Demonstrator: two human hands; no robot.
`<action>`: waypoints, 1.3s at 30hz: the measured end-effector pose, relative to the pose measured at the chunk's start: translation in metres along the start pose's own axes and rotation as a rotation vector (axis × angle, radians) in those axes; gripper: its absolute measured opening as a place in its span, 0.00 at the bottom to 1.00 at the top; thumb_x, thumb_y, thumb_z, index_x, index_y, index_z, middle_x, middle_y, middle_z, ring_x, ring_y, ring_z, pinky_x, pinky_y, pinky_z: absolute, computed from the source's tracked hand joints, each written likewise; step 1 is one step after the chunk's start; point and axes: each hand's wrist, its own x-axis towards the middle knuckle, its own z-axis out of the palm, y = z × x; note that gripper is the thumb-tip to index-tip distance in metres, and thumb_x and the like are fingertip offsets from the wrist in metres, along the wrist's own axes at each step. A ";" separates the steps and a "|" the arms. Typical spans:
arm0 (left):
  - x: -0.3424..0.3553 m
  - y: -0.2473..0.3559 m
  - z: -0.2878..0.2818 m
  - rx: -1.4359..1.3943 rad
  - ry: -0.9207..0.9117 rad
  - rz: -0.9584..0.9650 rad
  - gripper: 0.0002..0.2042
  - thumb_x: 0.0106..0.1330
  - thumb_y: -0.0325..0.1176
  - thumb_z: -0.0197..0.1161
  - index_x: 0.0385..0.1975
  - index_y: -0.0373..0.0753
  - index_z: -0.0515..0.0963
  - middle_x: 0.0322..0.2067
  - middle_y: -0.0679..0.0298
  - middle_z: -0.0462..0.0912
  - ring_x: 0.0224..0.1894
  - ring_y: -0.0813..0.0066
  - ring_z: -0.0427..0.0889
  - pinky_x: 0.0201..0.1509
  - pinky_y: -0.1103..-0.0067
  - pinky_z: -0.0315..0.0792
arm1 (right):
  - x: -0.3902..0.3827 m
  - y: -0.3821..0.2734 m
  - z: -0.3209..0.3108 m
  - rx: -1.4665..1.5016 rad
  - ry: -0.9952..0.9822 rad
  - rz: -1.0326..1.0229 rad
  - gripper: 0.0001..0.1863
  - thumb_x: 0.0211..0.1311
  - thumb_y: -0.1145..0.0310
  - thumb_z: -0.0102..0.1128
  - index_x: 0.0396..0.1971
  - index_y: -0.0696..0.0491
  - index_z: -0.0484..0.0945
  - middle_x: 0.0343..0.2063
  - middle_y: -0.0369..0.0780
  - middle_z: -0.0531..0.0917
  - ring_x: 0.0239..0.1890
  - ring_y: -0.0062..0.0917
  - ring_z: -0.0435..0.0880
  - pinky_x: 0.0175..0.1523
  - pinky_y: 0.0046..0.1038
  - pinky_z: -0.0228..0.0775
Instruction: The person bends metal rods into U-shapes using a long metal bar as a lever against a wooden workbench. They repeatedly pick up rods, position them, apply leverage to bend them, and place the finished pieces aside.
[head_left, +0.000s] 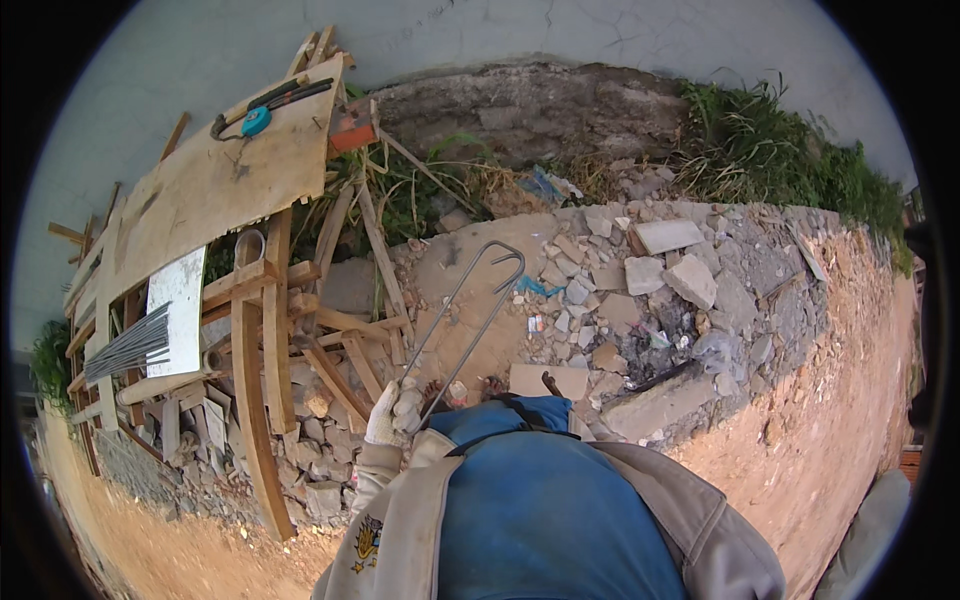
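My left hand [393, 411], in a whitish work glove, is closed around a steel rebar stirrup [460, 290]. The stirrup is a long, narrow loop of bent bar. Its two long sides rise from the glove, and its far end has hooked tips turned inward. It is held up in front of my body, over the dirt and rubble. On the right, only a beige sleeve [868, 535] shows at the lower rim; my right hand is outside the picture.
A rough timber bench [225, 210] stands left, with a teal tape measure [256, 121] and dark long-handled tools [290, 95] on top. Thin steel rods [130, 343] lie across a white board [178, 310]. Broken concrete [690, 280] covers the ground ahead; weeds [740, 140] line the wall.
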 end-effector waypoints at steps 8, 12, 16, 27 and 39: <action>-0.013 -0.015 -0.009 0.194 0.328 0.059 0.18 0.85 0.44 0.55 0.58 0.35 0.79 0.25 0.72 0.69 0.18 0.82 0.65 0.23 0.82 0.61 | -0.001 -0.027 -0.031 -0.043 -0.027 -0.141 0.25 0.65 0.44 0.71 0.48 0.51 0.90 0.38 0.51 0.91 0.41 0.43 0.92 0.47 0.42 0.82; -0.024 -0.018 -0.008 0.396 0.371 0.151 0.19 0.82 0.44 0.60 0.58 0.34 0.78 0.26 0.70 0.72 0.19 0.81 0.66 0.23 0.82 0.62 | -0.023 -0.083 -0.067 -0.027 0.029 -0.177 0.22 0.65 0.47 0.72 0.45 0.52 0.89 0.35 0.50 0.91 0.36 0.40 0.92 0.42 0.40 0.83; -0.023 -0.013 0.000 0.394 0.274 0.128 0.20 0.81 0.45 0.61 0.58 0.32 0.78 0.25 0.69 0.72 0.19 0.80 0.67 0.22 0.81 0.63 | -0.065 -0.192 -0.142 0.695 -0.089 -0.361 0.13 0.71 0.62 0.72 0.43 0.56 0.82 0.22 0.35 0.81 0.20 0.18 0.80 0.25 0.22 0.69; 0.017 0.008 0.047 0.311 0.014 0.128 0.20 0.82 0.47 0.61 0.56 0.35 0.77 0.22 0.69 0.72 0.15 0.80 0.65 0.19 0.79 0.62 | -0.164 -0.373 -0.265 1.137 -0.293 -0.873 0.19 0.75 0.62 0.67 0.54 0.61 0.85 0.31 0.40 0.88 0.18 0.16 0.75 0.24 0.23 0.66; 0.025 0.027 0.075 0.439 -0.087 0.098 0.18 0.81 0.45 0.63 0.55 0.34 0.77 0.22 0.67 0.73 0.14 0.78 0.66 0.19 0.79 0.62 | -0.187 -0.361 -0.273 1.469 -0.458 -0.986 0.09 0.73 0.70 0.66 0.44 0.62 0.84 0.21 0.38 0.82 0.15 0.20 0.74 0.21 0.26 0.62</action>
